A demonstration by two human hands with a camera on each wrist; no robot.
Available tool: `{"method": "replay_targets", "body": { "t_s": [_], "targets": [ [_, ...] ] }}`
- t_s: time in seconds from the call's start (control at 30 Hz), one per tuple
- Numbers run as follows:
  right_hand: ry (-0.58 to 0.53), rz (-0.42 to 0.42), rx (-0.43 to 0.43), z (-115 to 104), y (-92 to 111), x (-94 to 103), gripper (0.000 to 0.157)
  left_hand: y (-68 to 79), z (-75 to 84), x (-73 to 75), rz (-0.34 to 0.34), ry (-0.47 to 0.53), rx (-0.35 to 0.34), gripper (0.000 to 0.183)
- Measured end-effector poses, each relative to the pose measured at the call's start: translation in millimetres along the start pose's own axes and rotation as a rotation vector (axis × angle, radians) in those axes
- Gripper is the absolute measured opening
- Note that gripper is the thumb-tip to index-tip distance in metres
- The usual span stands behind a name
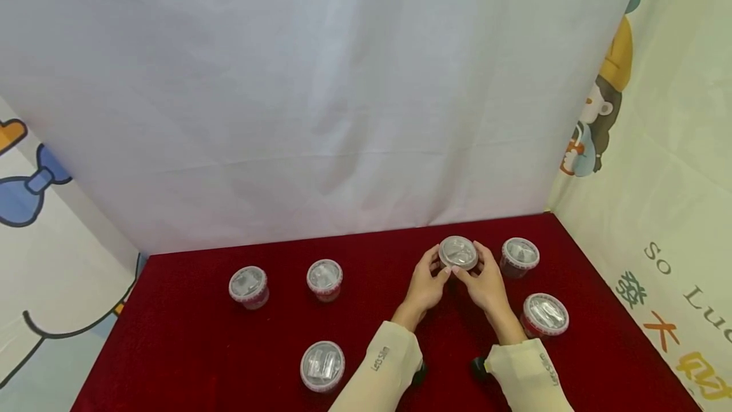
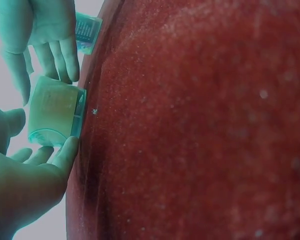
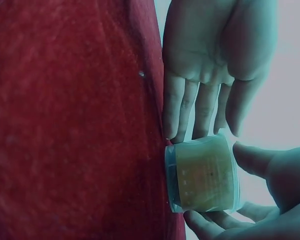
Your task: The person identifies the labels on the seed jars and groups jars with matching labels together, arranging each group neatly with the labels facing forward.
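Note:
Both hands are around a small round plastic tub with a clear lid, at the back right of the red cloth. My left hand holds its left side, and my right hand holds the right side. In the head view the two thumbs meet at the near rim. Through the tub's wall in the right wrist view, a yellowish filling shows. Its base is right at the cloth. In the left wrist view, fingertips of the left hand touch the tub from below in the picture.
Similar lidded tubs stand on the red cloth: one just right of the hands, another by the right forearm. Others stand to the left, mid-left and near the left sleeve. White curtains enclose the table.

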State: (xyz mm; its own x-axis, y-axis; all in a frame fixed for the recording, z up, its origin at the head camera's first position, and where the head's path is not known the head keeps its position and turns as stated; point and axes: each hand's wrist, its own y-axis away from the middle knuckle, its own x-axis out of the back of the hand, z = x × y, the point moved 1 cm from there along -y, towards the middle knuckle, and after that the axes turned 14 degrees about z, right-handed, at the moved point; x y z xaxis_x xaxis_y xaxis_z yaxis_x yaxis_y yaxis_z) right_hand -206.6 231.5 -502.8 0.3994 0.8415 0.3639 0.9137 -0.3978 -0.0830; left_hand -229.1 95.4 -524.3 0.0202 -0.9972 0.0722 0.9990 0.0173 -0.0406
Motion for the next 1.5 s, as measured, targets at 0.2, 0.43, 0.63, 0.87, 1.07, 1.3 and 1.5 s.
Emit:
{"method": "replay_targets", "body": {
  "t_s": [0.2,0.43,0.63,0.87,1.07,1.3,1.5],
  "targets": [
    [-0.013,0.006,0.008,2.3,1.1,-1.7,0.073,4.3,0.2,3.2,0.020,-0.010,0.021,0.051],
    [-0.028,-0.015,-0.002,-0.3,7.6,1.7,0.074,11.8,3.6,7.1,0.050,0.005,0.024,0.047],
    [-0.035,-0.044,-0.017,-6.1,12.7,8.4,0.074,20.0,9.6,8.9,0.073,0.010,0.043,0.043],
    [-0.054,-0.120,-0.046,-12.4,19.2,13.0,0.074,25.2,13.8,14.7,0.154,0.039,0.022,0.036],
    [-0.119,-0.203,-0.056,-15.3,22.4,17.9,0.073,29.1,16.2,22.5,0.180,0.047,0.003,0.037],
    [-0.156,-0.320,0.006,-21.0,22.7,28.2,0.071,32.6,24.6,33.8,0.093,0.049,-0.006,0.062],
    [-0.195,-0.381,0.020,-25.3,24.6,31.9,0.069,37.3,33.1,41.9,0.007,0.073,-0.005,0.071]
  ]
}}
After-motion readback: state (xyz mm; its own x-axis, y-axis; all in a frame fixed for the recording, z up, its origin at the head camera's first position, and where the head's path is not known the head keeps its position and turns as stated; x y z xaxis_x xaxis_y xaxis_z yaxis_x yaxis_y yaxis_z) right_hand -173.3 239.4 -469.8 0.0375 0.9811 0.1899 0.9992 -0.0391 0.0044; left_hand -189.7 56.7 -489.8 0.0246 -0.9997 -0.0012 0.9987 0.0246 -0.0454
